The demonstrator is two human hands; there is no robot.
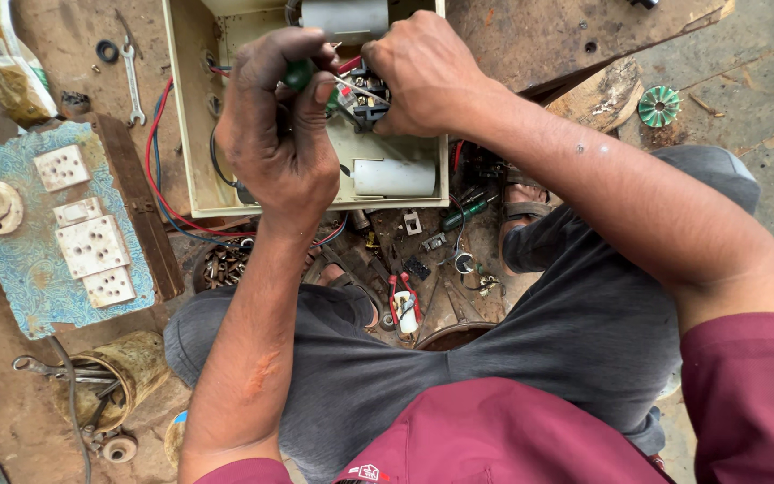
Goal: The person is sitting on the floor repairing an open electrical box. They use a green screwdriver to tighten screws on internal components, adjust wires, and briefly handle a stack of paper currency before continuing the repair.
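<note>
My left hand (279, 125) is closed around a green-handled screwdriver (300, 73), whose metal shaft points right at a small black electrical part (367, 103). My right hand (423, 72) grips that black part from the right side. Both hands work inside an open cream metal box (192, 116) lying on the workbench. Red, blue and black wires (156, 152) run from the box's left wall. A grey cylinder (344, 18) sits at the box's top, and a white cylinder (394, 177) lies near its lower edge.
White socket plates (91, 244) lie on a patterned blue board at left. A wrench (132, 81) and a washer (107, 51) lie above it. Scattered screws, pliers with red handles (402, 300) and small parts sit between my knees. A can of tools (123, 367) stands lower left.
</note>
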